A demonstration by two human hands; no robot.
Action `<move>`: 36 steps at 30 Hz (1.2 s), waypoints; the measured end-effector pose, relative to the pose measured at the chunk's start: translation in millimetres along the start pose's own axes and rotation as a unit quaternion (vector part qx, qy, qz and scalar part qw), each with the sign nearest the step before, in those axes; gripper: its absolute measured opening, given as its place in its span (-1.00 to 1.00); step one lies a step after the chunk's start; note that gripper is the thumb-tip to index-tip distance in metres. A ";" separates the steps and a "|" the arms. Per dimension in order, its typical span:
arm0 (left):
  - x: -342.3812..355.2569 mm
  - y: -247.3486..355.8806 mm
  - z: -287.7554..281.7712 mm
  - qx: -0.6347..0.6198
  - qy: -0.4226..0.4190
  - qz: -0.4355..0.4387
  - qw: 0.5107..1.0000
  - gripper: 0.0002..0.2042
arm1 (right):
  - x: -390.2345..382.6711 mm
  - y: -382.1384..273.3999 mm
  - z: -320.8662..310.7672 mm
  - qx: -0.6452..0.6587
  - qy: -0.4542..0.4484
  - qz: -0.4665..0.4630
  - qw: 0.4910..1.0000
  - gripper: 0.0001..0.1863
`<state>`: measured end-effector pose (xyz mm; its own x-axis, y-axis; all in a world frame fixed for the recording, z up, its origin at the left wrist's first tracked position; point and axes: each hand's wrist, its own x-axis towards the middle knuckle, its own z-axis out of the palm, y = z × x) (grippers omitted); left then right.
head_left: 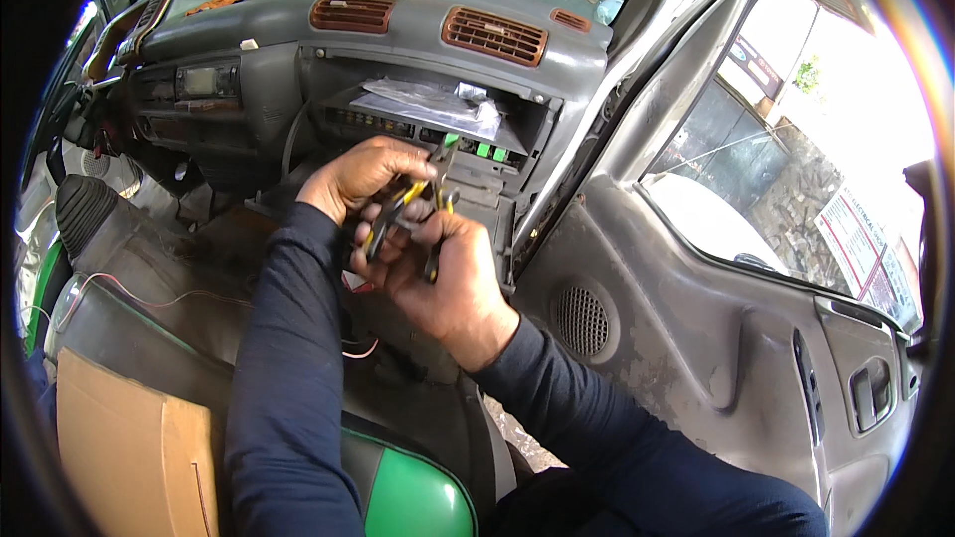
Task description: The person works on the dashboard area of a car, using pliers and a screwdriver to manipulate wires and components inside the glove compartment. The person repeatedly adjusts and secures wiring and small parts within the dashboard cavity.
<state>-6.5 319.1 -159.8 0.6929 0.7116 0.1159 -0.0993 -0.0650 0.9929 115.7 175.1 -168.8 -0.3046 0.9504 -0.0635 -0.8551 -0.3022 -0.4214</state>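
Beneath the grey dashboard (398,50), both hands are clasping yellow-handled pliers (413,201): left hand (363,174) closing over the top, right hand (438,273) gripping underneath, long axis pointing toward the open compartment (438,124).

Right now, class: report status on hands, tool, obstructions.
Left hand and right hand both gripping yellow-handled pliers. Open dash compartment just ahead. Nothing between.
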 end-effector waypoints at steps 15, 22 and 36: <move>12.1 -5.3 3.3 0.085 0.226 -0.084 0.967 -0.82 | -69.4 -18.5 -15.8 -0.084 0.017 0.152 0.985 -0.47; 8.3 -1.3 -2.2 0.156 0.243 -0.034 0.957 -0.80 | -96.6 -49.4 -70.6 -0.185 -0.123 0.241 0.945 -0.18; -15.2 54.2 -24.5 0.442 0.353 0.082 0.821 -0.68 | -91.2 -40.4 -289.8 -0.839 0.087 0.212 0.494 -0.60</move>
<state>-39.9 322.0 -108.4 0.1047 0.8508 0.5150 0.6227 -0.4599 0.6331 299.6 122.1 -408.2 -0.1421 0.8642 -0.4827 0.8655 -0.1282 -0.4842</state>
